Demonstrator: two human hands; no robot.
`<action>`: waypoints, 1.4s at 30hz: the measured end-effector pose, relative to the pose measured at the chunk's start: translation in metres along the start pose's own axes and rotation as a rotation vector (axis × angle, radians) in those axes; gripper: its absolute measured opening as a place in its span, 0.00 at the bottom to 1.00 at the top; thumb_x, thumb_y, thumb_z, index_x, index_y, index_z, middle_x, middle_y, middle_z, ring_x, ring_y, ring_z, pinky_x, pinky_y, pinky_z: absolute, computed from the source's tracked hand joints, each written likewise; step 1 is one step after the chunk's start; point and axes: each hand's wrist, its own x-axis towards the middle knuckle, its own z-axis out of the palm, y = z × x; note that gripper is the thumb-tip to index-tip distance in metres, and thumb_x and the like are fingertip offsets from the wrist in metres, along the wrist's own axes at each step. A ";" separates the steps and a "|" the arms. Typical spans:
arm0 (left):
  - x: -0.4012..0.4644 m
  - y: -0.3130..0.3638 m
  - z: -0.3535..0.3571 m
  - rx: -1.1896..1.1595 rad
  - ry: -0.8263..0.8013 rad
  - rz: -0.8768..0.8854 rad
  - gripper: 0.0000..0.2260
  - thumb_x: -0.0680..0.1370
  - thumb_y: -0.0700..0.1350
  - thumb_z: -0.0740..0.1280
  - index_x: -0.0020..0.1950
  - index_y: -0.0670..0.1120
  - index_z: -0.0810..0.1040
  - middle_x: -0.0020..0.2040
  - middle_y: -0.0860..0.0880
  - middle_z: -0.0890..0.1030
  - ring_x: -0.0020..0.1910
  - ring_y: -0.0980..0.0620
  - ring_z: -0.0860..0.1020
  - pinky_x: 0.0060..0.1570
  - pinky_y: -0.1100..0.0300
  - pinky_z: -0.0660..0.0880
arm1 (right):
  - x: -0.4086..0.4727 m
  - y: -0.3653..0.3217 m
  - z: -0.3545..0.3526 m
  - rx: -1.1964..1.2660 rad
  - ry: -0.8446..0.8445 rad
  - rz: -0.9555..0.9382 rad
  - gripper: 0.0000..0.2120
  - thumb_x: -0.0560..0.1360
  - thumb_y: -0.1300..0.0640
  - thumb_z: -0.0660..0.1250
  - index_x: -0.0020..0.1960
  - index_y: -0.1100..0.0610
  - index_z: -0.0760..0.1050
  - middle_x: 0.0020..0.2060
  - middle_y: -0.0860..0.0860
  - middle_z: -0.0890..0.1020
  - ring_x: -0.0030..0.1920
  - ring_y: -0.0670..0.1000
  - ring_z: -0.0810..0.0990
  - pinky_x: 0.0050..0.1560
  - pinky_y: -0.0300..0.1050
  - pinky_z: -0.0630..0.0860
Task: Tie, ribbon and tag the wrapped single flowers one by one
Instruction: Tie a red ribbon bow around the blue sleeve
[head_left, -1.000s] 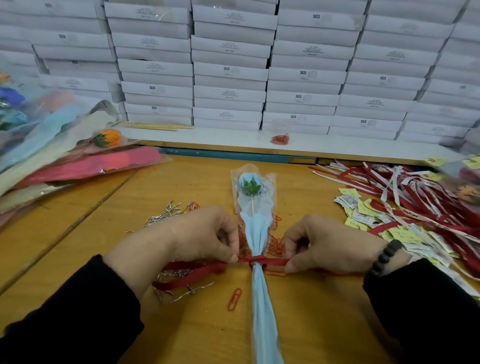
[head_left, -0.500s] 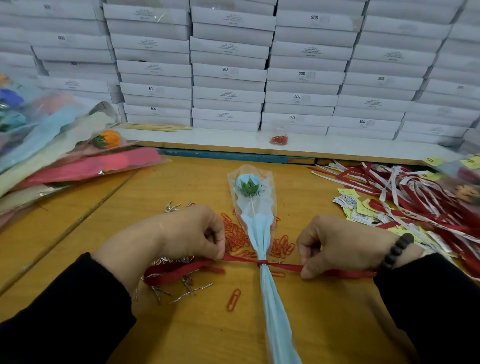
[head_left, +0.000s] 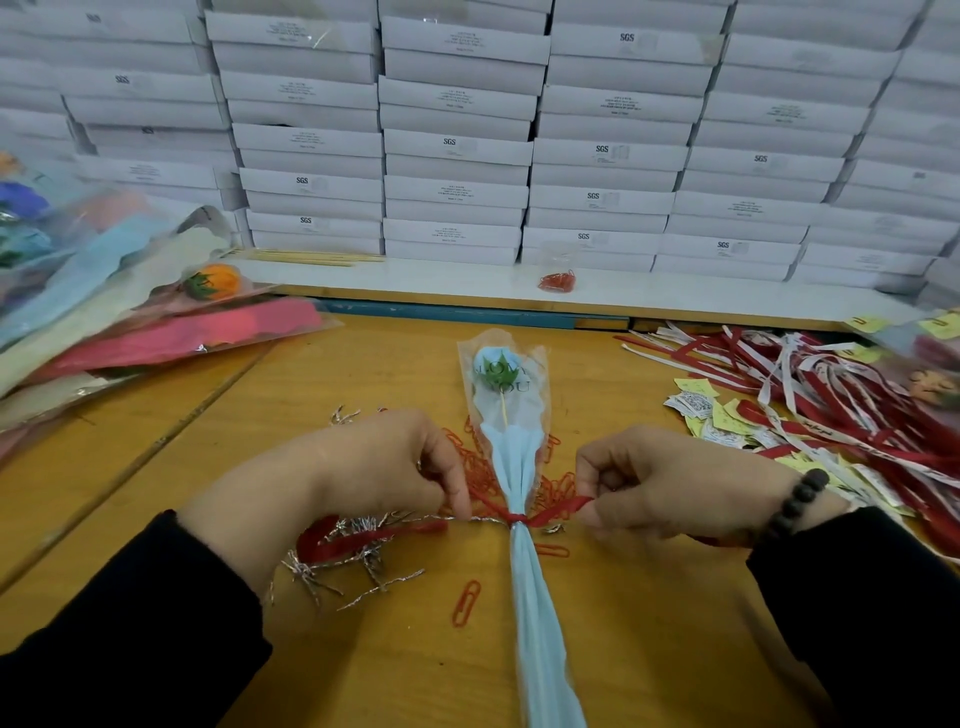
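Observation:
A single flower in light-blue paper and clear film (head_left: 511, 462) lies lengthwise on the wooden table (head_left: 649, 623), bloom pointing away from me. A red ribbon (head_left: 550, 514) is knotted around its narrow neck. My left hand (head_left: 384, 467) pinches the ribbon's left strand just left of the wrap, and the loose tail (head_left: 363, 538) trails back under my wrist. My right hand (head_left: 670, 483) pinches the right strand close to the knot. Both strands slant up from the knot to my fingers.
Silver twist ties (head_left: 353, 571) and red paper clips (head_left: 467, 600) lie around the flower. Red and white ribbons (head_left: 831, 395) and yellow and white tags (head_left: 711, 415) pile at the right. Wrapped flowers (head_left: 156, 332) stack at the left. White boxes (head_left: 457, 145) wall the back.
My hands have come back in towards the flower and risen slightly. The ribbon strands, pulled flat and wide half a second ago, are now short and slant upward from the knot.

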 end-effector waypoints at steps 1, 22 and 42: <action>0.002 0.001 0.003 0.072 0.033 -0.039 0.13 0.74 0.38 0.66 0.38 0.55 0.83 0.44 0.48 0.82 0.40 0.48 0.77 0.44 0.57 0.76 | 0.000 -0.001 0.000 -0.027 0.013 -0.020 0.04 0.74 0.58 0.67 0.41 0.54 0.75 0.25 0.43 0.77 0.24 0.39 0.70 0.27 0.31 0.66; 0.032 0.012 0.051 -0.798 0.719 0.135 0.06 0.72 0.37 0.71 0.36 0.36 0.81 0.28 0.45 0.75 0.26 0.57 0.70 0.27 0.68 0.67 | 0.018 -0.011 0.034 -0.033 -0.042 -0.158 0.09 0.76 0.55 0.65 0.42 0.58 0.80 0.27 0.39 0.79 0.27 0.37 0.72 0.31 0.25 0.67; 0.031 0.009 0.053 -0.468 0.465 -0.006 0.22 0.77 0.47 0.66 0.24 0.40 0.71 0.14 0.55 0.65 0.16 0.60 0.62 0.22 0.70 0.59 | 0.021 0.006 0.029 1.043 -0.221 -0.085 0.11 0.76 0.66 0.55 0.41 0.67 0.75 0.24 0.52 0.71 0.18 0.41 0.61 0.16 0.30 0.55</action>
